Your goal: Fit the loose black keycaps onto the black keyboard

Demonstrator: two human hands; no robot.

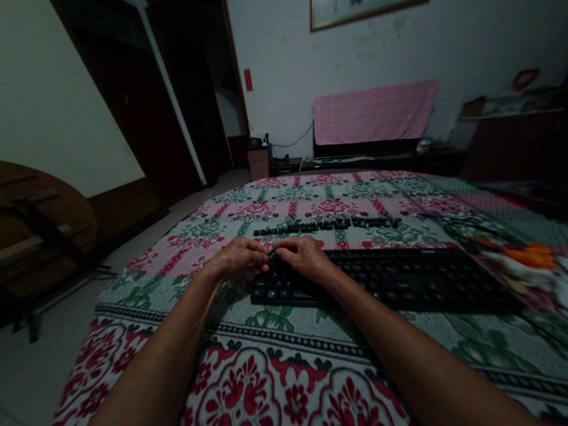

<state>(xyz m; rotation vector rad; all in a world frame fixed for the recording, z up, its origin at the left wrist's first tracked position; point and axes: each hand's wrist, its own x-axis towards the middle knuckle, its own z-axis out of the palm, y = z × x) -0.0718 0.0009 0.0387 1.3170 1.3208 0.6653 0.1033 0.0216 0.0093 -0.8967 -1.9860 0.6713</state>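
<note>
A black keyboard [415, 277] lies on the patterned tablecloth, partly covered by my right hand and forearm. Over its upper left corner, my left hand [242, 257] and my right hand [302, 257] meet with fingertips pinched together. Between them is a small dark piece [272, 254] that looks like a keycap; the fingers hide most of it. Beyond the hands, a long row of loose black keycaps [325, 225] lies on the cloth, roughly parallel to the keyboard.
At the right are a dark cable [481, 226], an orange item [532, 256] and some blurred odds and ends. The tablecloth [241, 391] covers a round table. A folded wooden tabletop [16, 198] leans at the left. A pink cloth [375, 114] hangs over something by the far wall.
</note>
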